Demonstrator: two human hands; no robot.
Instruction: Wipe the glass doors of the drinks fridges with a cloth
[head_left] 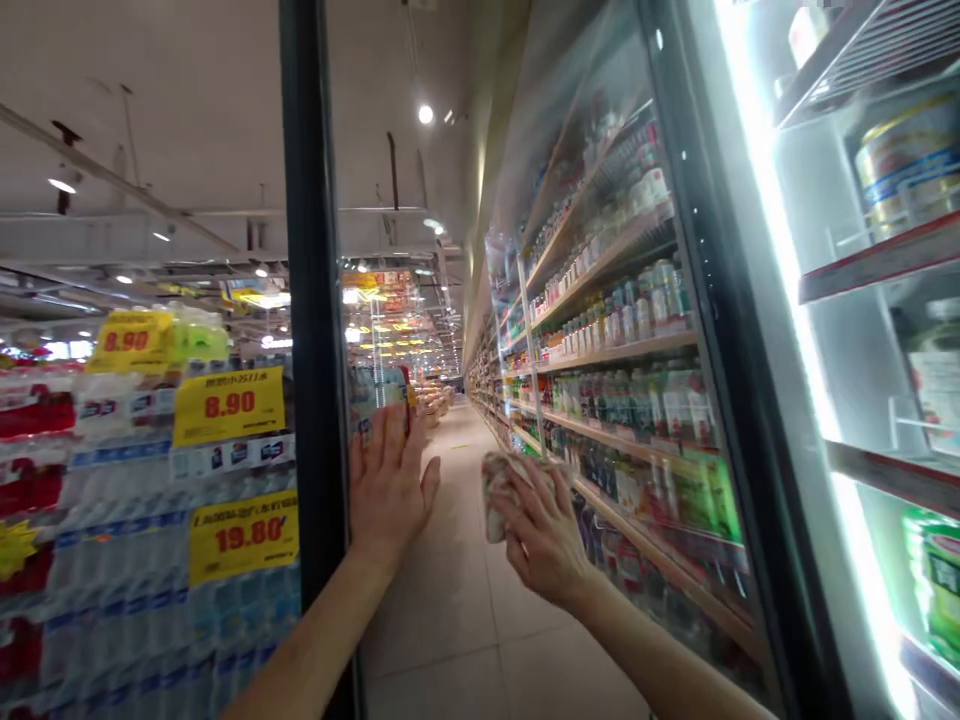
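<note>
A glass door (450, 560) with a dark frame (309, 300) stands swung open in front of me. Flat against its pane, close to the left part of the frame, lies my left hand (390, 480), fingers stretched out and holding nothing. To the right of it my right hand (551, 540) presses a crumpled, light patterned cloth (499, 495) to the glass. Its fingers are bent over the cloth, which hides part of their grip. Whitish smears show on the upper pane.
On the right is the lit fridge interior, with a shelf edge (877, 258), a can (911, 160) and other packages. Stacked bottled water (112, 560) with yellow price signs (229, 405) stands left of the door. Shelves of drinks (622, 350) and a tiled aisle floor (442, 640) show through the glass.
</note>
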